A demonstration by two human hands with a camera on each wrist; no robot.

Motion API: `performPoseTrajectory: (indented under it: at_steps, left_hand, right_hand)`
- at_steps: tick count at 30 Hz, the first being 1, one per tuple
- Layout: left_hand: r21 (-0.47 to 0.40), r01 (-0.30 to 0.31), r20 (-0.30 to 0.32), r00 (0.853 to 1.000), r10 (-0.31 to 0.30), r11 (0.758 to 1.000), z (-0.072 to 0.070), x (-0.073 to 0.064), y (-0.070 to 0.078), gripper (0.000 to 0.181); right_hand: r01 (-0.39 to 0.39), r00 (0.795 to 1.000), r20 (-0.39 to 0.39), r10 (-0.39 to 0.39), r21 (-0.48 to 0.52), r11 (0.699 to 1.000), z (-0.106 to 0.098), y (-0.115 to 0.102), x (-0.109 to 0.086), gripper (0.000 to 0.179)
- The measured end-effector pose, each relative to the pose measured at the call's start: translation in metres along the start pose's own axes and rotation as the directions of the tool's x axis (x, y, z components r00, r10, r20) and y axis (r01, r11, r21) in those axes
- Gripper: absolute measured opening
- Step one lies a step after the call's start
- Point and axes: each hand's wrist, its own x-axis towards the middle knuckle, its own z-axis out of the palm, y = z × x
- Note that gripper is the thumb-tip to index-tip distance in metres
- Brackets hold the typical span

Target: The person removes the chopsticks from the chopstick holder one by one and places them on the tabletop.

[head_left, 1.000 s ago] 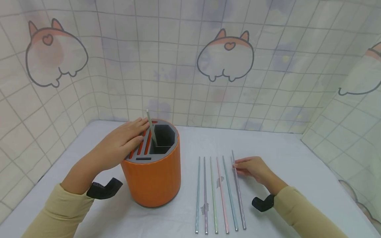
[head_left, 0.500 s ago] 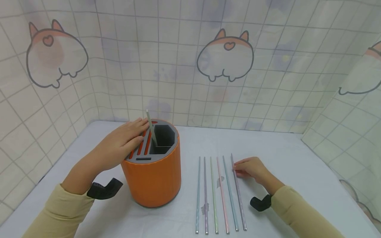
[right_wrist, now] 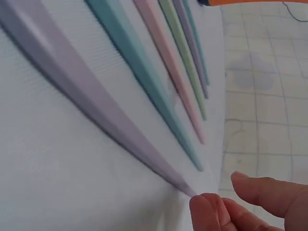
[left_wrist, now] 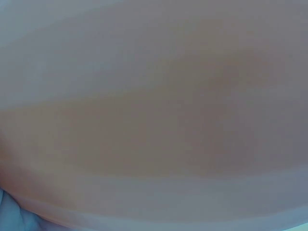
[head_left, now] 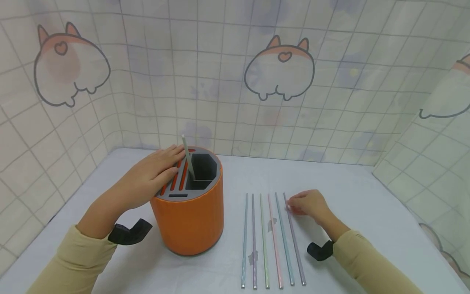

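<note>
My left hand [head_left: 152,175] lies with straight fingers on the grey slotted top of an orange round holder [head_left: 191,224]. A pale green stick [head_left: 188,157] leans upright in the holder's large dark opening. At the far end of a thin purple stick [head_left: 295,241], my right hand [head_left: 310,204] has its fingertips right at the tip. In the right wrist view the thumb [right_wrist: 262,192] stands apart from the fingers, and the purple stick [right_wrist: 96,91] lies along the white table. Blurred surfaces fill the left wrist view.
Several more thin sticks in blue, purple, green and pink lie side by side left of the purple one, such as the pink stick [head_left: 275,245]. Behind the white table [head_left: 349,183] hangs a checked curtain [head_left: 220,106] with cartoon animal prints.
The far end of the rightmost purple stick has come down and slightly left, level with the others. My right fingers have loosened at its tip. The left hand stays put on the holder.
</note>
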Motion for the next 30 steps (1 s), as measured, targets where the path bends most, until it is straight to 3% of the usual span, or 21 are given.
performPoseTrajectory:
  at_steps: [5, 9, 14, 21, 30]
  left_hand:
    - [0.003, 0.006, 0.005, 1.000, -0.006, 1.000, -0.001, 0.000, 0.000, 0.053]
    - [0.005, 0.012, 0.007, 1.000, -0.012, 1.000, -0.001, 0.000, 0.000, 0.053]
    - [0.005, 0.013, 0.007, 1.000, -0.013, 1.000, -0.002, 0.000, 0.000, 0.053]
    - [0.000, 0.020, 0.007, 1.000, -0.020, 1.000, -0.002, 0.000, 0.001, 0.053]
    - [-0.005, 0.015, 0.005, 1.000, -0.015, 1.000, -0.001, 0.001, 0.000, 0.053]
  right_hand:
    - [0.111, 0.994, -0.003, -0.111, 0.080, 0.991, -0.002, -0.023, -0.009, 0.036]
    - [0.229, 0.970, 0.027, -0.242, 0.241, 0.943, 0.000, -0.055, -0.020, 0.041]
    - [0.350, 0.924, 0.019, -0.382, 0.356, 0.866, 0.014, -0.100, -0.037, 0.041]
    - [0.490, 0.847, 0.023, -0.532, 0.355, 0.796, 0.036, -0.149, -0.055, 0.032]
    - [0.539, 0.772, 0.106, -0.626, 0.412, 0.734, 0.052, -0.192, -0.061, 0.027]
